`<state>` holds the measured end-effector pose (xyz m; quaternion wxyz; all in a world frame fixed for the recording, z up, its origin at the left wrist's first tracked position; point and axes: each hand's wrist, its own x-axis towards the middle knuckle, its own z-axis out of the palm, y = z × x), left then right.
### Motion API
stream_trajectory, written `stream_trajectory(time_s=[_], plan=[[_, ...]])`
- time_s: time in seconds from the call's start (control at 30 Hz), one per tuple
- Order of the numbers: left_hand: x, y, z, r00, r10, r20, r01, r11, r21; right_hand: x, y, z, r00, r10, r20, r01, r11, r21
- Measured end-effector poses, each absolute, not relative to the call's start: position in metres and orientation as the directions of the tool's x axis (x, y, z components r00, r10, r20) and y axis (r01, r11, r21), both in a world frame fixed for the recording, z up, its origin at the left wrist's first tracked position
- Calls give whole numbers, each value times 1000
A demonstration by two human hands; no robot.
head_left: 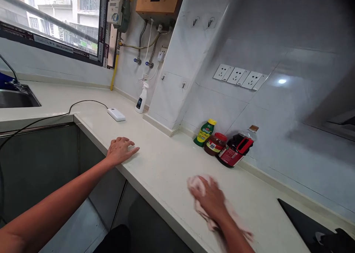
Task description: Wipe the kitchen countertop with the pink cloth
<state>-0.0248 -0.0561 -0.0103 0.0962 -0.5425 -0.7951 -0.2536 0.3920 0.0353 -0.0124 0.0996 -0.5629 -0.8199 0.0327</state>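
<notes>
My right hand [209, 197] presses a pale pink cloth [198, 186] against the white countertop [161, 171]; both are blurred by motion. Part of the cloth trails out under my wrist and forearm. My left hand [120, 149] rests on the counter near its front edge, fingers stretched out, holding nothing. Against the wall, beyond my right hand, stand a green bottle with a yellow cap [205, 132], a red-lidded jar [215, 144] and a large dark bottle with a red label [235, 149].
A white power bank [116, 114] with a black cable lies farther along the counter. Behind it stands a white spray bottle [141, 98]. A sink [20, 97] is at the far left. The black cooktop [305, 223] lies at the lower right. Sockets [237, 76] line the wall.
</notes>
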Motion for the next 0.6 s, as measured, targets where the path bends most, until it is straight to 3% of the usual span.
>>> stream_trajectory(time_s=[0.1,0.2,0.37,0.47,0.6], plan=[[-21,-59,-8,-412,801,433,900,286,328,299,11,-9,-581,806,111,779,590,-212],[-19,-61,-7,-428,789,441,888,276,368,232,-15,-5,-809,578,107,538,801,-262],[-32,-60,-12,-417,792,445,885,243,397,153,-12,3,-969,195,151,132,928,-347],[-39,-60,-13,-414,803,428,896,274,350,127,10,9,-973,163,164,111,951,-287],[-35,-59,-8,-445,797,408,884,317,345,133,47,12,-909,369,193,323,917,-234]])
